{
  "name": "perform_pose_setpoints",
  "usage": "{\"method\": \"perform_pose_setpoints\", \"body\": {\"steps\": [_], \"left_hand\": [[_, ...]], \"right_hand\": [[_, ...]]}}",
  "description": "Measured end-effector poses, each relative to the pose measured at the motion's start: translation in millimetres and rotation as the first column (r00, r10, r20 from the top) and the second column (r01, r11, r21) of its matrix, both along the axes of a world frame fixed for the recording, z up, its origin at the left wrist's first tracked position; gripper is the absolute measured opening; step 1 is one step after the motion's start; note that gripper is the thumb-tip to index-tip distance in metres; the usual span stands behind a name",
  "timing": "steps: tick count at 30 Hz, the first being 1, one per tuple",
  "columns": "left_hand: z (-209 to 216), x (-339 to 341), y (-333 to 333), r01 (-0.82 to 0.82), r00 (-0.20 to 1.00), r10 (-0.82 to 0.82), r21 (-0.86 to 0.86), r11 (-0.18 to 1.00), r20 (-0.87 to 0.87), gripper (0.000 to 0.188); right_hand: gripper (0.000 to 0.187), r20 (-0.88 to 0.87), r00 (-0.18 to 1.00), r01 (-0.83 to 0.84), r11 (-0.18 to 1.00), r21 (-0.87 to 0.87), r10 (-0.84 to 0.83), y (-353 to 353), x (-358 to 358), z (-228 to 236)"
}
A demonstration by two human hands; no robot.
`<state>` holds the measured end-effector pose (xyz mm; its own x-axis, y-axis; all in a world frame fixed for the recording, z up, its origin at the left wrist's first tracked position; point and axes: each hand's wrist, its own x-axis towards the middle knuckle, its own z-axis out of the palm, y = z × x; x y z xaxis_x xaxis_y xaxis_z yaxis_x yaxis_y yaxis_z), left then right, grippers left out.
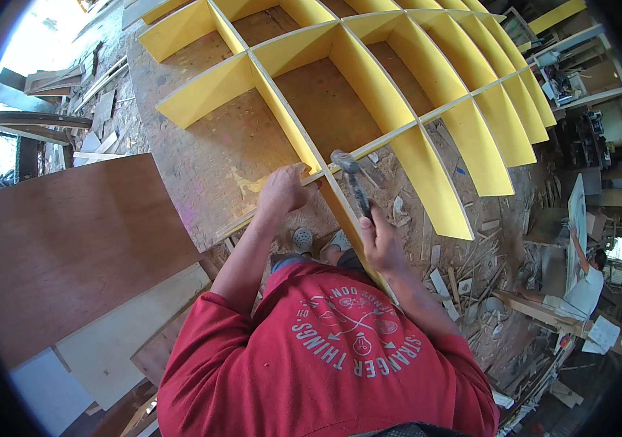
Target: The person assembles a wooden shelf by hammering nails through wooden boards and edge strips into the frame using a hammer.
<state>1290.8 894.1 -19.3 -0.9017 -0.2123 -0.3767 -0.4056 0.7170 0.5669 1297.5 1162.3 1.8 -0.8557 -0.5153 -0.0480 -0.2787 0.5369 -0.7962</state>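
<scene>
A lattice of interlocking yellow panels (365, 80) lies on a worn wooden worktable (213, 156). My right hand (382, 240) is closed round the handle of a hammer (347, 164). The hammer's head is at a crossing of two panels, close above or touching their edges; I cannot tell which. Just left of that crossing, my left hand (284, 191) is closed on a yellow panel (314, 177) by its edge. Its fingertips are partly hidden. One long panel (344, 211) runs from the crossing toward my body, passing beneath my right hand.
Brown plywood (85, 240) and paler sheets (129, 335) lie at the left. Wood scraps (464, 291) litter the floor at the right. Panel ends stick out past the table there. Another person (584, 288) is at the far right beside an upright board (575, 226).
</scene>
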Motion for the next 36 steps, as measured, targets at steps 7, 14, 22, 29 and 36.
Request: {"method": "perform_pose_setpoints", "body": {"steps": [7, 14, 22, 29, 36], "left_hand": [[-6.5, 5.1, 3.5, -0.028, 0.999, 0.029, 0.039, 0.999, -0.023, 0.065], [-22.8, 3.1, -10.4, -0.041, 0.997, 0.053, 0.183, 0.982, -0.057, 0.068], [-88.4, -0.6, -27.0, 0.040, 0.945, -0.011, 0.084, 0.996, -0.326, 0.054], [-85.6, 9.6, -24.8, -0.128, 0.837, 0.207, 0.186, 0.974, -0.506, 0.027], [-28.3, 46.2, 53.2, -0.162, 0.627, 0.610, 0.684, 0.711, -0.485, 0.031]], "right_hand": [[0.046, -0.043, 0.997, 0.055, 0.985, -0.164, -0.063, -1.5, 7.9, 4.9], [0.043, -0.037, 0.999, 0.016, 1.000, -0.010, -0.016, 4.3, -8.6, -6.0], [0.039, -0.129, 0.991, 0.048, 0.998, 0.034, -0.043, 1.3, -1.9, -20.8], [0.034, -0.095, 0.995, 0.039, 0.997, 0.065, -0.033, 12.1, -1.3, -17.2], [0.050, 0.094, 0.987, 0.146, 0.976, -0.163, -0.132, 94.6, 14.6, 4.4]]}}
